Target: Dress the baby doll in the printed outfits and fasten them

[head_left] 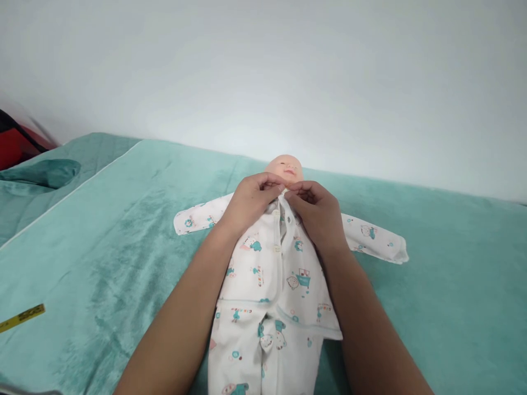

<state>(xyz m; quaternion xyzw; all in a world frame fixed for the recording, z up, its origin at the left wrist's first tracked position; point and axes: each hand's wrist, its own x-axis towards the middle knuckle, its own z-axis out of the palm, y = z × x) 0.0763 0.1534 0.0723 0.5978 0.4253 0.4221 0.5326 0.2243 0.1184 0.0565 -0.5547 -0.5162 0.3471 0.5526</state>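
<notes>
A small plastic baby doll with a bare, peach-coloured head (287, 166) lies on its back in the middle of the view, head toward twelve o'clock and legs toward six. It wears a white cotton baby jacket printed with teal animals (263, 269) and matching white printed trousers (272, 351).

The person's left hand (249, 206) comes in from seven o'clock and the right hand (319, 214) from five o'clock. They meet at the neckline, just below the doll's chin. Each hand is closed in a fingertip pinch on the top edge of the jacket. The left holds the flap on its side and the right holds the opposite flap, and the fingertips of the two hands almost touch. The rest of the jacket lies at six o'clock from this pinch, between the two forearms. Its front placket with small pale snap buttons (276, 248) runs straight down. The sleeves spread out toward nine and three o'clock.

The doll rests on a teal plush blanket (102, 247). A yellow printed strip (22, 317) lies on it at eight o'clock, well apart from the hands. A bunched teal cloth (41, 174) and a red and black object (14, 144) sit at ten o'clock. A plain white wall (288, 71) fills the view at twelve o'clock.
</notes>
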